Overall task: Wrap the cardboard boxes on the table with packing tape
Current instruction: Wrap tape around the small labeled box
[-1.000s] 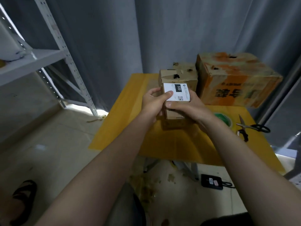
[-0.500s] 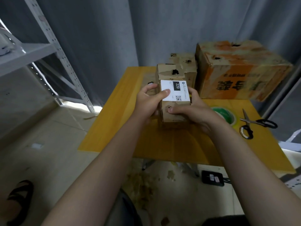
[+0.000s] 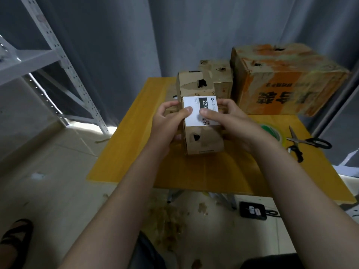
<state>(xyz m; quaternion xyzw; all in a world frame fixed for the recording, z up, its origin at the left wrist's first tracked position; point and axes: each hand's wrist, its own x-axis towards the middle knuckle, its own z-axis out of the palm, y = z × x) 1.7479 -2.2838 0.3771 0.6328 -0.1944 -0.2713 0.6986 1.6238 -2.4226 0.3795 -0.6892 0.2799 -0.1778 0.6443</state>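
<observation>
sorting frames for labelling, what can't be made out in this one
Head view:
- Green tape roll: mostly hidden behind the right hand.
- White label on the small box: partly under the thumbs of the left hand and right hand; fine print too small.
- Large box print: blurred.
- Sandal: cut by the left edge.

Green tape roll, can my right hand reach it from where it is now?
Probably yes: the right hand grips the small box, but the green tape roll lies just beside its wrist, nothing between.
</observation>
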